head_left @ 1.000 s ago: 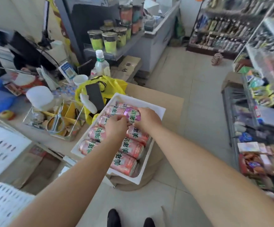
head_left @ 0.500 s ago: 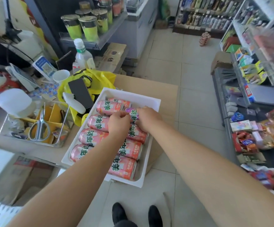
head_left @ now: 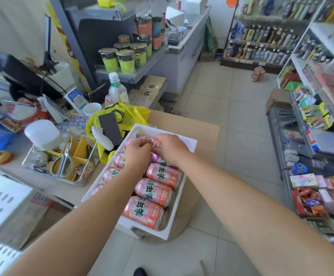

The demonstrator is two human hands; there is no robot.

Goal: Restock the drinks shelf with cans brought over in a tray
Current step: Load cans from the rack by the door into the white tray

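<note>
A white foam tray [head_left: 189, 144] sits on a cardboard box [head_left: 198, 126] in front of me. Several pink cans [head_left: 154, 191] lie on their sides in two rows inside it, and a purple can [head_left: 156, 158] shows between my wrists. Both hands reach to the tray's far end. My left hand [head_left: 137, 154] pinches the near side of the farthest pink can [head_left: 151, 140] with curled fingers. My right hand [head_left: 171, 148] grips the same can from the right. My forearms hide parts of the left row of cans.
A yellow bag [head_left: 134, 114] with a black phone [head_left: 110, 128] lies left of the tray, beside a wire basket with scissors [head_left: 62, 163]. A plastic bottle [head_left: 115, 90] and paper cup [head_left: 92, 109] stand behind. Snack shelves [head_left: 311, 140] line the right; tiled aisle floor [head_left: 241, 136] between.
Both hands have moved from the middle of the tray to its far end and now hold the farthest pink can. The camera view has tilted upward.
</note>
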